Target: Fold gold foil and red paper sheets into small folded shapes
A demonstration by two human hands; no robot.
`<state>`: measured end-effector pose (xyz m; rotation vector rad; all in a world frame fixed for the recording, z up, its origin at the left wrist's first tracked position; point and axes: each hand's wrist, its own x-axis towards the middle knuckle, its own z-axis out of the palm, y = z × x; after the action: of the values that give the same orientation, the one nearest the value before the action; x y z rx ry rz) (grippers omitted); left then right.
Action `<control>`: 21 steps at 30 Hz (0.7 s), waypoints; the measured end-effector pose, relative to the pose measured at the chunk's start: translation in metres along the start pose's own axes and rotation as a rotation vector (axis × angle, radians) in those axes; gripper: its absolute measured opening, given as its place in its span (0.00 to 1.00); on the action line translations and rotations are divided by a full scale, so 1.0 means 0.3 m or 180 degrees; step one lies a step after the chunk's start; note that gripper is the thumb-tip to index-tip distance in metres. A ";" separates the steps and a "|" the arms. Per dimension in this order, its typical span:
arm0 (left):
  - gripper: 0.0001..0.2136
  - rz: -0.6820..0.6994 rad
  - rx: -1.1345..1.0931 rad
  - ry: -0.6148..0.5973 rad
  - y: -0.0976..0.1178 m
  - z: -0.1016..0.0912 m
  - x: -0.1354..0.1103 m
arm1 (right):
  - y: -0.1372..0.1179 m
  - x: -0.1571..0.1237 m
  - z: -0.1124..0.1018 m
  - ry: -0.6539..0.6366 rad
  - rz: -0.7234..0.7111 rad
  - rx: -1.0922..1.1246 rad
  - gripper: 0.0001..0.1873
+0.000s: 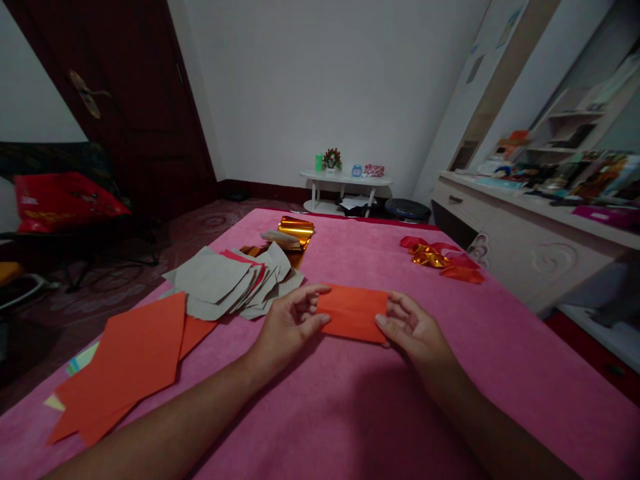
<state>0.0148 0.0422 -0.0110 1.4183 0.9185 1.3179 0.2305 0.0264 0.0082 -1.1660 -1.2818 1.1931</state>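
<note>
Head view: folded red paper (353, 313) just right of grey sheet pile (225, 283), on pink cloth (350, 407). L hand (290, 325) fingers pinch end nearer pile; R hand (413, 331) fingers pinch far end. Step, prob.: folding. Crease req. aligned edges, firm press.

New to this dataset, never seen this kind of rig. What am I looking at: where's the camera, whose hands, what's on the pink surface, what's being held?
There is no machine here. A person works with two bare hands, and the single picture comes from a camera worn on their head, looking forward and down. The left hand and right hand each grip one end of a folded orange paper, the fingers pinching its edges over the pink cloth. On the cloth to the left lie flat orange sheets and a pile of grey sheets. Farther back is gold foil, and to the right are red and gold scraps.
</note>
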 end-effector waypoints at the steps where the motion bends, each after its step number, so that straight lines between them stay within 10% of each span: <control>1: 0.20 0.0021 -0.0028 0.0050 0.001 -0.001 0.002 | 0.006 0.002 -0.002 0.0123 -0.0123 -0.0016 0.28; 21: 0.20 0.0152 0.0189 -0.0003 0.015 -0.008 -0.004 | -0.005 -0.005 -0.006 0.0251 -0.0038 0.0046 0.19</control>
<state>0.0118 0.0401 -0.0071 1.4946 0.9353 1.3349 0.2324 0.0249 0.0097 -1.1820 -1.2174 1.1348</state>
